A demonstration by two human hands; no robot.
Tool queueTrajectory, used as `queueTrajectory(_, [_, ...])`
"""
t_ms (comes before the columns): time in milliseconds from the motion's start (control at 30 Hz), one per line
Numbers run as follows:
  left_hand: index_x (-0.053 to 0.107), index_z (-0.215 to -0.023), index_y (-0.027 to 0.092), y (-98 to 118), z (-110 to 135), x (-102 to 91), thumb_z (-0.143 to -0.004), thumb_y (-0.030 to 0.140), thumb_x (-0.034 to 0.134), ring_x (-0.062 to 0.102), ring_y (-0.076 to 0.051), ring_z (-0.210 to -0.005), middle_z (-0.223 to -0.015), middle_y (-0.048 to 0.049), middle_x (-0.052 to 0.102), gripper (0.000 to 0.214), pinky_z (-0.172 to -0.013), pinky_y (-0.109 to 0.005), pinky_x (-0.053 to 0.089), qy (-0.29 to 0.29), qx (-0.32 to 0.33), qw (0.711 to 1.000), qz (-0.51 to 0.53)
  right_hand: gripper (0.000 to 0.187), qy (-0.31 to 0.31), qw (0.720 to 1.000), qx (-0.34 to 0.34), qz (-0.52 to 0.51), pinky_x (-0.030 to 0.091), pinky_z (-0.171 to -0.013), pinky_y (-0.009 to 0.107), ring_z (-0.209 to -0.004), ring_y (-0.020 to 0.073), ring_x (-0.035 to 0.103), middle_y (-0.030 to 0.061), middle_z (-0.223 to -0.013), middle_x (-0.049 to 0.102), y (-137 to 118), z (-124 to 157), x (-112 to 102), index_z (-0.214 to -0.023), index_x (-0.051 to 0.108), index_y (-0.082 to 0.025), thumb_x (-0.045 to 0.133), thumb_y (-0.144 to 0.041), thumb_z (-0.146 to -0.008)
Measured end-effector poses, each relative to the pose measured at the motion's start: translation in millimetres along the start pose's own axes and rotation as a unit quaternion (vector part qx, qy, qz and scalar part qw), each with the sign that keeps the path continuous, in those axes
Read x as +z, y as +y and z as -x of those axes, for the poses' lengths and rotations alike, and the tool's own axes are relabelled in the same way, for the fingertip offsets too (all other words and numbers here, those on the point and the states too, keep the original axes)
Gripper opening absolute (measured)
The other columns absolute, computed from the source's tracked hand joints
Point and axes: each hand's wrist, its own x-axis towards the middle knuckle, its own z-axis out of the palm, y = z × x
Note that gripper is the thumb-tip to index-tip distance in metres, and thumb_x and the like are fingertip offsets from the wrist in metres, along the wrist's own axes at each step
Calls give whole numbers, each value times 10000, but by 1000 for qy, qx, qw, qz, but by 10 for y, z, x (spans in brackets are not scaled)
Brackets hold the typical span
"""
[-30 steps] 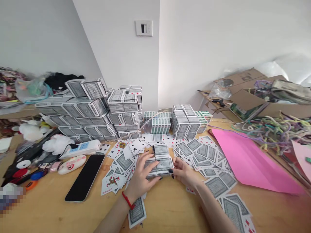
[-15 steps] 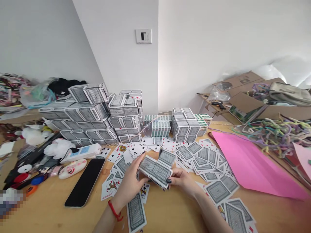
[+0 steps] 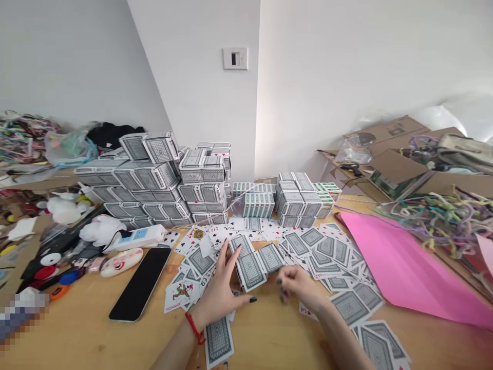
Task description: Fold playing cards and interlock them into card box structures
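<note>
A box-like block covered in grey-backed playing cards (image 3: pixel 252 270) stands on the wooden table in front of me. My left hand (image 3: pixel 217 290) is at its left side, fingers spread along the edge and thumb stretched out in front of it. Another card-backed piece (image 3: pixel 269 257) adjoins the block at the right. Just right of that piece, my right hand (image 3: pixel 300 288) has its fingers curled downward, and the fingertips are blurred. Loose grey-backed cards (image 3: pixel 219 341) lie beside my left wrist, and a joker card (image 3: pixel 182 292) lies face up to the left.
Stacked card-covered blocks (image 3: pixel 146 174) rise at the back left, with a smaller stack (image 3: pixel 295 200) at the back right. Scattered cards (image 3: pixel 325 252) spread to the right beside a pink sheet (image 3: pixel 408 267). A black-screened phone (image 3: pixel 140 285) and a power strip (image 3: pixel 140 236) lie left.
My right hand has moved off the block, to its right. The block has turned and now sits lower, and my left hand's grip has loosened. The view has shifted slightly left.
</note>
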Motion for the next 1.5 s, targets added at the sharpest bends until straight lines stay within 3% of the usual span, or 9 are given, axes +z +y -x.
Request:
queueTrajectory(100, [144, -1393, 335, -24, -10, 76, -675, 237, 671, 116, -349, -1343, -1500, -73, -35, 896, -933, -457, 425, 15, -7, 1000, 1, 491, 287, 944, -148, 68, 308, -425, 237, -375, 86, 338, -57, -391, 339, 31, -22, -34, -443, 357, -204, 485, -480, -828])
queueTrajectory(167, [153, -1391, 338, -60, -16, 92, -682, 191, 646, 142, -338, -1341, -1501, -73, 11, 876, -947, -456, 413, 26, 3, 1000, -1, 378, 364, 899, -189, 153, 385, -542, 267, -528, 135, 466, -13, -533, 478, 35, -31, -48, -559, 478, -203, 477, -455, -840])
queueTrajectory(233, [162, -1392, 324, -86, -26, 97, -671, 153, 636, 156, -332, -1339, -1498, -87, 53, 879, -976, -468, 377, 28, 2, 1000, -6, 255, 344, 892, -196, 216, 422, -759, 326, -858, 206, 545, 53, -888, 602, 45, -45, -50, -885, 583, -217, 464, -440, -849])
queueTrajectory(400, [120, -1402, 280, -79, -104, 144, -628, 237, 713, 130, -357, -1338, -1486, -142, 61, 976, -1013, -524, 294, 39, 5, 999, -4, 613, 184, 928, -165, 278, 263, -1032, 433, -1296, 253, 265, 78, -1418, 284, 146, -79, 21, -1370, 219, -266, 477, -427, -838])
queueTrajectory(600, [162, -1393, 219, -38, -186, 116, -548, 372, 772, 176, -365, -1325, -1435, -184, 154, 1054, -1037, -519, 258, 41, 34, 998, 41, 794, 167, 896, -195, 363, 267, -1031, 450, -1250, 297, 301, 105, -1335, 338, 147, -70, 71, -1347, 283, -254, 682, -368, -669])
queueTrajectory(900, [171, -1375, 267, 44, -147, 20, -822, 451, 470, 312, -256, -1295, -1424, -106, 306, 655, -1007, -403, 357, 108, 6, 918, 381, 537, 46, 980, -139, 135, 381, -952, 386, -1125, 254, 467, 77, -1232, 487, -65, 46, 449, -1304, 342, -276, 508, -441, -821])
queueTrajectory(1167, [497, -1017, 207, 165, -122, 86, -861, 383, 393, 514, -209, -1073, -1090, -67, 559, 257, -923, -373, 412, 231, -142, 923, 274, 645, 63, 981, -98, 155, 244, -1062, 404, -1299, 239, 265, 47, -1413, 314, 19, 120, 689, -1404, 138, -287, 431, -466, -857])
queueTrajectory(1367, [537, -927, 197, 368, -146, -4, -829, 361, 466, 580, -203, -889, -901, -31, 609, 204, -806, -350, 462, 148, -142, 945, 254, 563, 56, 970, -129, 199, 460, -778, 337, -845, 209, 543, 61, -1031, 537, 40, 87, 564, -1343, 293, -283, 309, -566, -857])
queueTrajectory(1500, [423, -1064, 198, 436, -188, 48, -807, 344, 519, 609, -193, -851, -931, -45, 623, 310, -774, -350, 478, 192, -141, 934, 266, 530, 119, 976, -104, 148, 478, -735, 322, -822, 187, 530, 71, -1054, 487, 67, 29, 536, -1317, 290, -258, 285, -547, -873])
